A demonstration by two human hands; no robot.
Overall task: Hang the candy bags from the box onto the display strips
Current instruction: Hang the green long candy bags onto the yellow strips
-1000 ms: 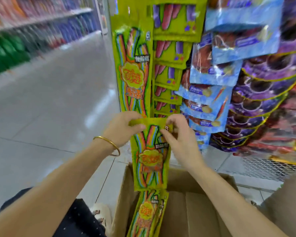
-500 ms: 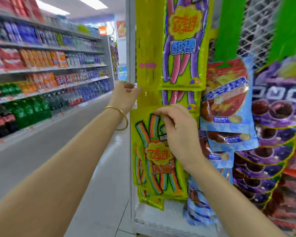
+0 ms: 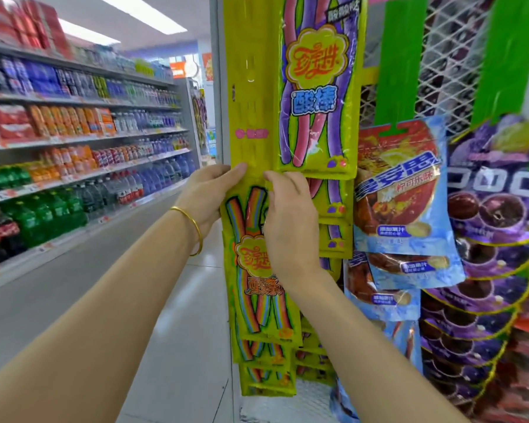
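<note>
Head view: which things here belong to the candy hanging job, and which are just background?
Job:
rainbow candy bag, held at its top by left hand and right hand
yellow display strip

Background:
pink-purple candy bags
blue cola candy bags
purple grape candy bags
drink shelves

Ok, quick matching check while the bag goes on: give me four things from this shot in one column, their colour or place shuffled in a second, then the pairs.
1. rainbow candy bag
2. pink-and-purple candy bag
3. blue bag
4. bracelet

A. on the left wrist
B. hangs at the top of the strip to the right of the yellow strip
C. held at its top by the left hand and right hand
D. under a green strip, beside purple bags

Pairs: 1-C, 2-B, 3-D, 4-A
</note>
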